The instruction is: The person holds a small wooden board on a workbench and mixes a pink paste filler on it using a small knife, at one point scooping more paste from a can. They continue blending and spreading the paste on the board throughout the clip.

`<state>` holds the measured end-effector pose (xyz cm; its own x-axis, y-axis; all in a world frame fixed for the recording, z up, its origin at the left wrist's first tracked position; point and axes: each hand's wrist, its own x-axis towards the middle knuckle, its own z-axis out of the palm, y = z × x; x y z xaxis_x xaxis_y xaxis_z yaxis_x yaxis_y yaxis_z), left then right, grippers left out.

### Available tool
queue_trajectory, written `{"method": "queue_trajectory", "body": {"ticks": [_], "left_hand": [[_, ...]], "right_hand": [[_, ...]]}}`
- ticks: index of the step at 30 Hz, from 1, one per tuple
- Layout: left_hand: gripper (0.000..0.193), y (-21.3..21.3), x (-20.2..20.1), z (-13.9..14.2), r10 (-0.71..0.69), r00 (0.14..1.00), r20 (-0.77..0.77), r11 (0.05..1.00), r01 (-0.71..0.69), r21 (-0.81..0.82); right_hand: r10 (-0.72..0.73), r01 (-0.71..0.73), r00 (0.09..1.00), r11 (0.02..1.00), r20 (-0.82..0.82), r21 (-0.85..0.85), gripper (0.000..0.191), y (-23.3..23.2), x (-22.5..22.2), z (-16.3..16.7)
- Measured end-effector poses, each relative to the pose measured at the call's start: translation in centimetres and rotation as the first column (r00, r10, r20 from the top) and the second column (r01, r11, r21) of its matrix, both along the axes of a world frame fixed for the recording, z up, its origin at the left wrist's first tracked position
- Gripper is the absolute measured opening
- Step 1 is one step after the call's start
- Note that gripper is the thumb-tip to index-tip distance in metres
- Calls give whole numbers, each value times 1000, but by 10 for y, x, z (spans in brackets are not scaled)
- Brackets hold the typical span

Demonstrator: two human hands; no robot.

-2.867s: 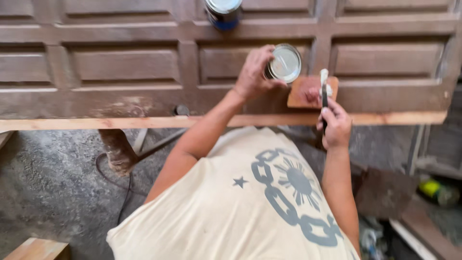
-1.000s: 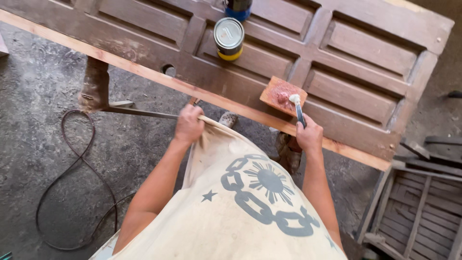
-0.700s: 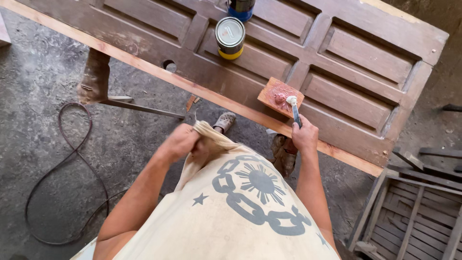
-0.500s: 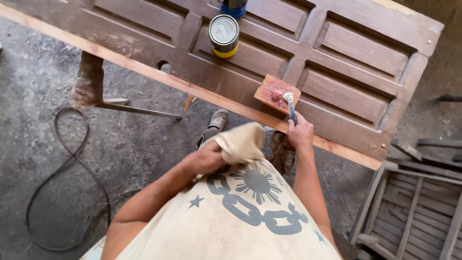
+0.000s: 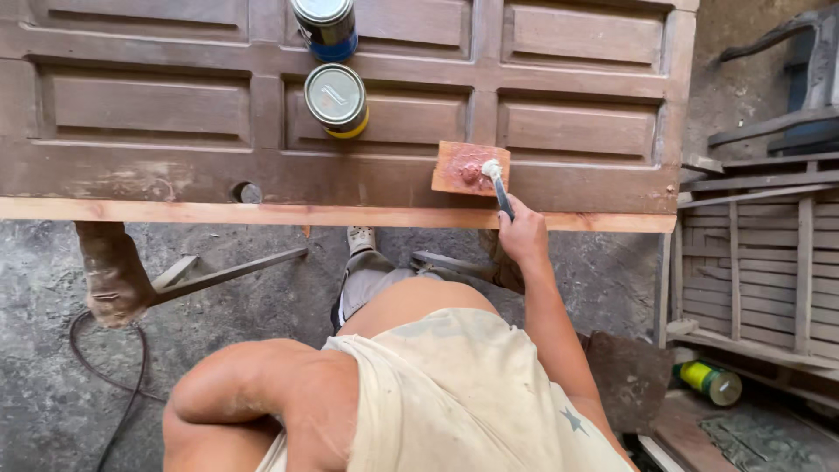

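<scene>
Currently right hand [image 5: 523, 236], fingers wrapped round a dark-handled putty knife [image 5: 496, 182], loads filler on the small reddish wooden block [image 5: 468, 168] lying on the brown panelled door [image 5: 149, 105]; keep blade flat; left hand hidden, state unknown.

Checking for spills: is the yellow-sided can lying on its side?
No, the yellow-sided can stands upright on the wooden door, lid facing up.
</scene>
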<state>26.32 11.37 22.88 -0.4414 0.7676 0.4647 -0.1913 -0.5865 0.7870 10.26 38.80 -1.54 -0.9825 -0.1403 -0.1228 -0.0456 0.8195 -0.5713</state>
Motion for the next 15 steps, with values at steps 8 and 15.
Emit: {"method": "queue_trajectory", "body": {"ticks": [8,15], "left_hand": [[43,-85,-21,-26,8,1000,-9,1000,-8,-24],[39,-124,-3,-57,186,982,17,964,-179,-199]], "right_hand": [[-117,117,993,993,-2,3,37,-40,7,-12],[-158,158,987,985,-2,62,39,-46,8,-12]]}}
